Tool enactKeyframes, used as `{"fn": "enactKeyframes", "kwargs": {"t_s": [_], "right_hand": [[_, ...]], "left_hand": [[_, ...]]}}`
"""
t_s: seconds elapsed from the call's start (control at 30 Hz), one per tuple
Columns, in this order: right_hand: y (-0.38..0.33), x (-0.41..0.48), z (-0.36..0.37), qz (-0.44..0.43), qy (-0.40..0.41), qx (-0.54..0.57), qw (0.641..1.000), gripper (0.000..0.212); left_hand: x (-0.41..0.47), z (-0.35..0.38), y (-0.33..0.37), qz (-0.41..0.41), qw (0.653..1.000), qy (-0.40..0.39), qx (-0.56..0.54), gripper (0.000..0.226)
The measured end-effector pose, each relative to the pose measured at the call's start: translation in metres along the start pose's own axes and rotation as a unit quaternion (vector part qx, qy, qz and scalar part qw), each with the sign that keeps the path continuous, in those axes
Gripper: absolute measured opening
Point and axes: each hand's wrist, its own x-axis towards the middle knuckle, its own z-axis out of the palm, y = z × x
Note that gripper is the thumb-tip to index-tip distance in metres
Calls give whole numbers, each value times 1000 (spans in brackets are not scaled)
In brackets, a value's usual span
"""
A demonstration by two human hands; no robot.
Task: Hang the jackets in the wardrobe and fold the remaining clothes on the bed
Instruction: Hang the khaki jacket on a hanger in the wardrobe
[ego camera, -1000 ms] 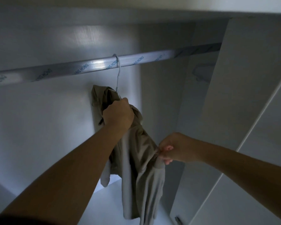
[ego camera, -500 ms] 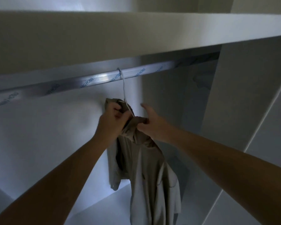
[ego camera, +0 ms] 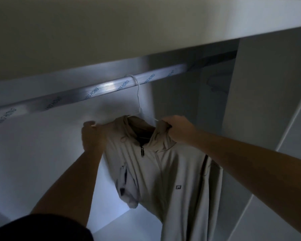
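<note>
Wardrobe: fills the frame. Its pale back wall takes the left and centre, a side panel runs down the right, and the interior is dim.
Shelf: a broad board across the top of the frame, sloping down toward the left, just above the rail.
Rail: a shiny bar running from the left edge up to the upper right. It is wrapped in film printed with blue lettering, and a bright glare sits near its middle.
Jacket: beige, hooded and zipped. It is inside the wardrobe, draped on the hanger below the rail, at centre and lower right of the frame. Its front faces the camera and its hem runs out of the bottom edge. One sleeve hangs bunched at its left side.
Dark sleeve: in the lower left corner, at the top of the left arm.
Left hand: left of centre, fingers curled round the jacket's shoulder edge, gripping it.
Right hand: right of centre, clenched on a bunch of fabric at the jacket's other shoulder, touching the hood.
Hanger: white and thin. Its hook is over the rail and its arms are mostly hidden under the jacket's collar.
Zip pull: dark, hanging at the bottom of the open neck.
Logo: a small dark mark on the chest, right of the zip line.
</note>
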Motion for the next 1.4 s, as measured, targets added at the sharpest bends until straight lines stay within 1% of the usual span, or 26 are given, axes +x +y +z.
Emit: {"fn": "enactKeyframes", "kwargs": {"t_s": [0.03, 0.1, 0.13, 0.2, 0.27, 0.3, 0.37, 0.43, 0.5, 0.53, 0.57, 0.6, 0.67, 0.7, 0.73, 0.8, 0.83, 0.87, 0.93, 1.0, 1.03, 1.13, 1.17, 1.23, 1.3, 1.4], "right_hand": [[-1, 2, -2, -7, -11, 7, 1000, 41], [2, 3, -6, -7, -33, 27, 999, 47], [3, 3, -7, -4, -40, 39, 998, 50], [4, 3, -7, -8, -48, 59, 997, 53], [3, 3, -7, -13, -54, 69, 996, 52], [2, 2, -6, -14, -54, 71, 996, 50], [1, 2, -3, -11, -53, 75, 996, 47], [-1, 2, 0, -7, -57, 73, 996, 44], [-3, 1, 4, 6, -51, 76, 996, 42], [-5, 0, 7, 12, -45, 76, 996, 41], [-8, -1, 9, 16, -41, 76, 996, 41], [-11, -3, 12, 21, -39, 75, 996, 42], [-16, -6, 18, 35, -31, 75, 996, 41], [-17, -7, 20, 43, -23, 76, 996, 41], [-18, -8, 20, 52, -16, 76, 996, 40], [-18, -9, 18, 67, -22, 73, 995, 35], [-18, -9, 15, 73, -41, 68, 994, 31], [-17, -9, 10, 79, -68, 59, 993, 28], [-13, -12, 2, 103, -113, 35, 988, 24], [-7, -18, -5, 125, -123, 34, 984, 28], [-4, -23, -8, 136, -123, 36, 982, 33], [1, -44, -16, 162, -140, 39, 976, 66], [1, -53, -19, 164, -141, 40, 976, 69], [1, -76, -25, 164, -119, 26, 979, 67], [-3, -110, -34, 148, -75, 25, 986, 62], [-13, -183, -46, 110, -10, 114, 987, 53]], "left_hand": [[5, -3, -10, -25, 998, -1, 62, 45], [11, -2, -22, -70, 985, -62, 145, 56], [14, -1, -26, -69, 979, -89, 168, 54], [16, -4, -32, -25, 966, -112, 233, 41], [16, -11, -40, 30, 948, -100, 300, 25], [17, -15, -45, 35, 944, -85, 316, 21], [18, -25, -56, 13, 946, -53, 319, 20], [15, -27, -61, -22, 954, -44, 295, 24], [6, -18, -52, -58, 965, -64, 247, 35], [-1, -11, -44, -60, 973, -72, 211, 41], [-9, -4, -35, -33, 981, -76, 172, 46], [-16, 4, -27, 18, 987, -79, 140, 48], [-31, 17, -10, 107, 985, -92, 95, 46], [-40, 22, -2, 118, 985, -103, 72, 45], [-48, 26, 7, 113, 987, -110, 39, 42], [-61, 28, 24, 90, 988, -118, -36, 28], [-67, 27, 32, 75, 988, -119, -65, 22], [-71, 25, 37, 61, 987, -120, -88, 24], [-77, 19, 42, 43, 986, -126, -98, 39], [-85, 14, 45, 40, 982, -164, -81, 50], [-93, 12, 46, 41, 978, -190, -73, 55], [-128, 3, 51, 50, 968, -237, -61, 73], [-141, -1, 54, 53, 966, -246, -63, 75], [-168, -7, 61, 57, 962, -257, -74, 74], [-195, -14, 69, 74, 958, -267, -77, 69], [-243, -29, 76, 102, 938, -314, -111, 49]]}}
